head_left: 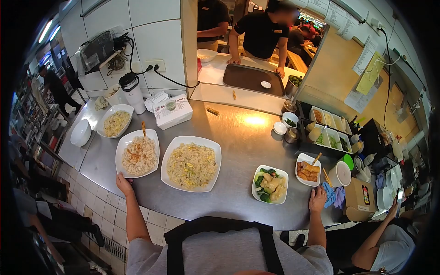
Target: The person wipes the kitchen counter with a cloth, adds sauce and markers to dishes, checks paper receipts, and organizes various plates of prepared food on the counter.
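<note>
My left hand [123, 184] rests at the steel counter's front edge, its fingertips close to a white bowl of rice [139, 156] with an orange-brown topping; whether they touch it I cannot tell. Right of that bowl stands a larger square dish of fried rice [191, 165]. My right hand [317, 200] lies on the counter edge, fingers extended and holding nothing. Just above it is a small white dish of fried rolls [308, 169], and beside it a crumpled blue glove or cloth [329, 195]. A dish of broccoli and pale sauced pieces [270, 184] sits to its left.
Across the pass window, a person in black [263, 36] holds a brown tray [253, 79]. A white box [173, 112], a tumbler [132, 91] and another rice bowl [116, 121] stand at back left. Condiment containers [327, 133] line the right. Someone at right holds a phone [399, 196].
</note>
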The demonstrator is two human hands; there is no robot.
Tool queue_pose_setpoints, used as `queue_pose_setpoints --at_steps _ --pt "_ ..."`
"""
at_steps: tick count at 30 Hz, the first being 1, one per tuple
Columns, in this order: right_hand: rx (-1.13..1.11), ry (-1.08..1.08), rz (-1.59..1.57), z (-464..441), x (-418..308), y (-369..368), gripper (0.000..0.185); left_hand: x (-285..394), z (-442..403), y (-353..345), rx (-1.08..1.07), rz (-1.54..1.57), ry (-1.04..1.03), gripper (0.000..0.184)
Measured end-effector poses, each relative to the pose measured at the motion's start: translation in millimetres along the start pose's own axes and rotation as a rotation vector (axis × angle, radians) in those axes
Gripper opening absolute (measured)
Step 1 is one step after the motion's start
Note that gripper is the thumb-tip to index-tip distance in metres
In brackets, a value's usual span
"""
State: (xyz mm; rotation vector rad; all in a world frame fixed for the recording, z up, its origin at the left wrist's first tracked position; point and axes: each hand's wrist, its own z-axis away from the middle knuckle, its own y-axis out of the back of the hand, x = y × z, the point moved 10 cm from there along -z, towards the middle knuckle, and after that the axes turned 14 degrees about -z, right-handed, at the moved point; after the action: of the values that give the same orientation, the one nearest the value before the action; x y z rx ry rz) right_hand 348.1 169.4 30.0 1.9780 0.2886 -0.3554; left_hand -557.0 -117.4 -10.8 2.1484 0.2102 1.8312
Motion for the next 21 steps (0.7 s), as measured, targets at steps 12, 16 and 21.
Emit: queue_pose_setpoints --at_steps 12,16,21 --pt "-0.013 -0.002 0.0 -0.3 3.0 -2.3 0.037 8.0 4.6 0.8 0.002 0.016 0.004 0.031" --pt "-0.022 -0.008 0.003 -0.3 3.7 -2.9 0.038 1.7 0.6 -0.4 -0.002 0.008 -0.007 0.032" --pt "-0.018 -0.013 -0.001 -0.9 5.4 -3.7 0.038 2.4 1.3 0.0 -0.002 0.025 -0.001 0.031"
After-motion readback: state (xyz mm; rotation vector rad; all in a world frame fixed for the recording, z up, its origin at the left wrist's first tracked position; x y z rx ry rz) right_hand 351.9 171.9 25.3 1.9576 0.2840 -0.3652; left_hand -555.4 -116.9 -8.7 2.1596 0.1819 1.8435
